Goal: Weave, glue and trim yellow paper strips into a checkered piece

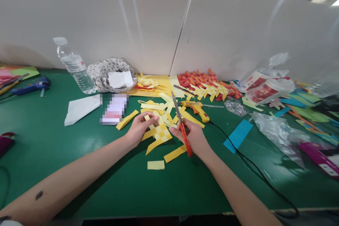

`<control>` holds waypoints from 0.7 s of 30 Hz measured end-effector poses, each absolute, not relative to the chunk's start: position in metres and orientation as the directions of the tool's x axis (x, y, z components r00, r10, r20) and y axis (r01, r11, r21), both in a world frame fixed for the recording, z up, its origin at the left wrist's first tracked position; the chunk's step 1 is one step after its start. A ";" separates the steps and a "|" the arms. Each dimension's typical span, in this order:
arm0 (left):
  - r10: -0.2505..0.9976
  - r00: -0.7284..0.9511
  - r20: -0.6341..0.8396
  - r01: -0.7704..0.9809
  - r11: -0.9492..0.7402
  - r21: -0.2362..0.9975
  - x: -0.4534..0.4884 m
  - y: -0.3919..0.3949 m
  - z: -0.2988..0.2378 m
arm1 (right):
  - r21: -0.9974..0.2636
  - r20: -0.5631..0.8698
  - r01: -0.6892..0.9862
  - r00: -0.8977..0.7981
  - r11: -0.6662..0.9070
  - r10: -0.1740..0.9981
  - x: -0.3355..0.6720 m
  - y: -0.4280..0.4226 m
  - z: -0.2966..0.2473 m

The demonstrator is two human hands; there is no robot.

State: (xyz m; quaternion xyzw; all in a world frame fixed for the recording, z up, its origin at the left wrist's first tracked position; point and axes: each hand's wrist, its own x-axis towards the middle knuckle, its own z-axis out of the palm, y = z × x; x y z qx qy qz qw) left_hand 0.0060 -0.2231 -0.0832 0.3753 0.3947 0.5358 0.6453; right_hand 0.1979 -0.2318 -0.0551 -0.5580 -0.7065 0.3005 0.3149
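Between the thumb and fingers of my left hand [141, 127] is a woven paper piece [161, 133] in two yellows, checkered in the middle with loose strip ends sticking out. My right hand [194, 136] grips a pair of scissors [186, 139] with red handles, its blades pointing up and away from me. Loose yellow paper strips [174, 153] lie around both hands. One short pale yellow paper piece [155, 165] rests nearer to me. Just beyond my right hand lies a yellow glue gun [197, 109], its nozzle toward the left.
Behind stand a water bottle [76, 67] and a patterned cloth bag [111, 74]. Finished-looking red and yellow woven paper fish [203, 83] lie along the white partition [225, 35]. The glue gun's black cord [246, 157] crosses the green table [106, 190] at right, near blue paper [238, 135] and plastic bags [278, 130].
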 end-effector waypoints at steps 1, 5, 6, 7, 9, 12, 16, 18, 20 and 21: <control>0.988 0.118 -0.103 -0.396 0.142 0.907 0.006 -0.223 -0.083 | -0.810 0.077 0.562 -0.177 0.165 0.981 0.198 -0.232 -0.056; 0.990 0.112 -0.090 -0.384 0.127 0.915 0.007 -0.223 -0.085 | -0.889 -0.026 0.453 -0.204 0.070 0.979 0.197 -0.232 -0.059; 0.991 0.108 -0.083 -0.381 0.119 0.917 0.007 -0.223 -0.085 | -0.899 -0.051 0.435 -0.211 0.047 0.976 0.197 -0.232 -0.060; 0.991 0.107 -0.076 -0.377 0.111 0.920 0.007 -0.223 -0.086 | -0.910 -0.073 0.414 -0.219 0.025 0.973 0.197 -0.232 -0.061; 0.991 0.114 -0.065 -0.361 0.102 0.927 0.007 -0.223 -0.086 | -0.928 -0.101 0.373 -0.236 -0.006 0.967 0.196 -0.231 -0.063; 0.992 0.110 -0.068 -0.328 0.101 0.939 0.008 -0.223 -0.084 | -0.944 -0.082 0.329 -0.234 -0.001 0.969 0.197 -0.230 -0.066; 0.995 0.088 -0.052 -0.365 0.080 0.928 0.008 -0.223 -0.082 | -0.981 -0.071 0.191 -0.213 -0.030 0.974 0.198 -0.227 -0.066; 0.994 0.099 -0.053 -0.396 0.088 0.914 0.008 -0.223 -0.082 | -0.994 -0.056 0.099 -0.187 -0.038 0.981 0.197 -0.225 -0.065; 0.992 0.108 -0.060 -0.411 0.099 0.906 0.008 -0.224 -0.082 | -0.999 -0.026 0.050 -0.146 -0.018 0.989 0.198 -0.224 -0.065; 0.991 0.117 -0.064 -0.419 0.107 0.902 0.008 -0.224 -0.083 | -0.999 -0.016 0.047 -0.127 -0.010 0.992 0.198 -0.223 -0.065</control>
